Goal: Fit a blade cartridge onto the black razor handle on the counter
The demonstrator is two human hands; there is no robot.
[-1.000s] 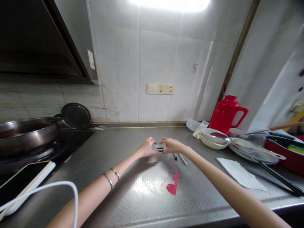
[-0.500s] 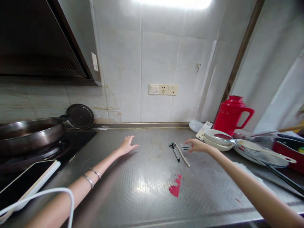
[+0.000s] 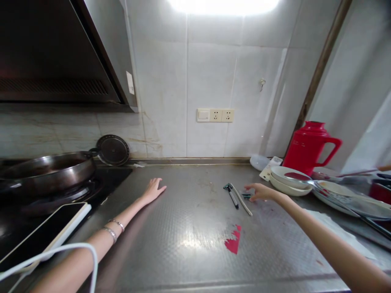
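My left hand point(image 3: 153, 191) lies on the metal counter point(image 3: 183, 203), fingers stretched out and thumb apart, holding nothing. My right hand point(image 3: 259, 192) reaches over the counter with its thumb and forefinger apart. Between and just beside those fingertips are small dark green pieces point(image 3: 246, 195), which look like razor blade heads; the fingers partly cover them. Left of that hand lies a razor point(image 3: 232, 196) with a dark head and a grey-and-black handle. A thin, slightly bent whitish stick point(image 3: 242, 199) lies alongside the razor, close to my right fingertips.
A steel pan point(image 3: 49, 173) stands on the stove at left, with a phone-like device point(image 3: 45, 234) and white cable point(image 3: 87, 245) nearer me. At right are stacked bowls point(image 3: 290, 185), a red thermos point(image 3: 310, 148) and plates. A red patch point(image 3: 233, 241) marks the counter.
My right hand has come down closer to the small green pieces and now partly covers them. My left hand has settled onto the counter, slightly further left. The view has shifted a little.
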